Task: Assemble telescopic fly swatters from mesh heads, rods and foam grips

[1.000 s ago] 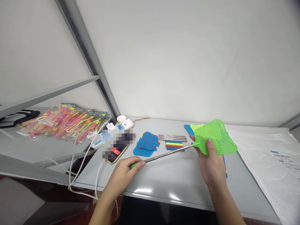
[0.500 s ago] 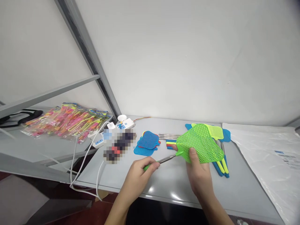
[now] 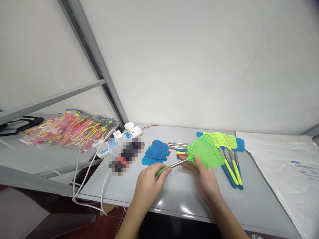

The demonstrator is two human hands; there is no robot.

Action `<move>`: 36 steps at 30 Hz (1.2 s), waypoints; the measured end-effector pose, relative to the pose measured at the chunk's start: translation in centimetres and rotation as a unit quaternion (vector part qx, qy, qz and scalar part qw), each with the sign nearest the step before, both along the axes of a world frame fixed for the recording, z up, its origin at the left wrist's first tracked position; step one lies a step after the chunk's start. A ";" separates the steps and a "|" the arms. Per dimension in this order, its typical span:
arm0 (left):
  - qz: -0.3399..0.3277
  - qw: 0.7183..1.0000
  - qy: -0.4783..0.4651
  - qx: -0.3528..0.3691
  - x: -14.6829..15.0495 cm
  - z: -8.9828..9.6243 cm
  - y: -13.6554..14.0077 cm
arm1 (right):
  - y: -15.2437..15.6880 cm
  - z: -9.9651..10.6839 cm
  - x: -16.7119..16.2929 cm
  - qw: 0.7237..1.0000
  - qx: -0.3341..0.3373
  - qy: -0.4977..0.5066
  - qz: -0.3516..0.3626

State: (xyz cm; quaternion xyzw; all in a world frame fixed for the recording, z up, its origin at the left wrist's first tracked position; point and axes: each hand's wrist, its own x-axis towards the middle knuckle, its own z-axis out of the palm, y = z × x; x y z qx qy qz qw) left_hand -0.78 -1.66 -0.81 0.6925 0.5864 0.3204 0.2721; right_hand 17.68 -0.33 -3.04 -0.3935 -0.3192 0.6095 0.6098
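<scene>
A green fly swatter (image 3: 205, 151) with a perforated head and a metal rod is held above the table. My left hand (image 3: 152, 179) is closed round its green handle. My right hand (image 3: 203, 179) grips the lower part of the head near its neck, thumb on top and fingers behind. Left of it lie loose blue swatter heads (image 3: 157, 149), with red and yellow ones partly showing underneath. Behind the held swatter are several metal rods (image 3: 178, 145) and short coloured handles (image 3: 181, 153), partly hidden. To the right, blue and yellow swatters (image 3: 228, 141) lie fanned out.
A white plastic mailer (image 3: 281, 166) covers the table's right side. White power strips (image 3: 133, 132) and a pixelated object (image 3: 127, 156) sit at the left, with a white cable (image 3: 102, 196) hanging over the edge. Packaged colourful items (image 3: 72, 129) fill the shelf beyond a metal post (image 3: 96, 59).
My right hand has shifted left and down along the swatter head towards its neck. The head has turned and moved slightly left, uncovering more of the swatters on the right.
</scene>
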 end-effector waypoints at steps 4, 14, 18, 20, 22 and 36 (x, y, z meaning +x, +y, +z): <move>-0.066 0.948 -0.244 -0.192 1.9 -1.5 -0.6 | -1.3 -0.6 -1.2 0.989 0.037 -0.121 0.073; -0.011 0.948 -0.307 -0.084 5.6 -3.7 0.5 | -2.1 0.5 1.2 0.887 0.127 -0.444 -0.013; -0.065 0.923 -0.376 -0.041 7.4 -1.6 2.2 | -2.8 1.0 1.8 0.846 0.152 -0.511 0.003; -0.079 0.896 -0.432 -0.070 8.6 -0.9 2.9 | -3.1 0.9 1.7 0.842 0.159 -0.516 -0.007; -0.066 0.867 -0.486 -0.087 9.6 -0.5 3.6 | -3.3 0.6 1.7 0.839 0.145 -0.524 -0.022; -0.163 0.919 -0.343 -0.105 10.5 -2.5 6.2 | -1.3 -0.7 11.9 0.693 -0.163 -0.671 -0.209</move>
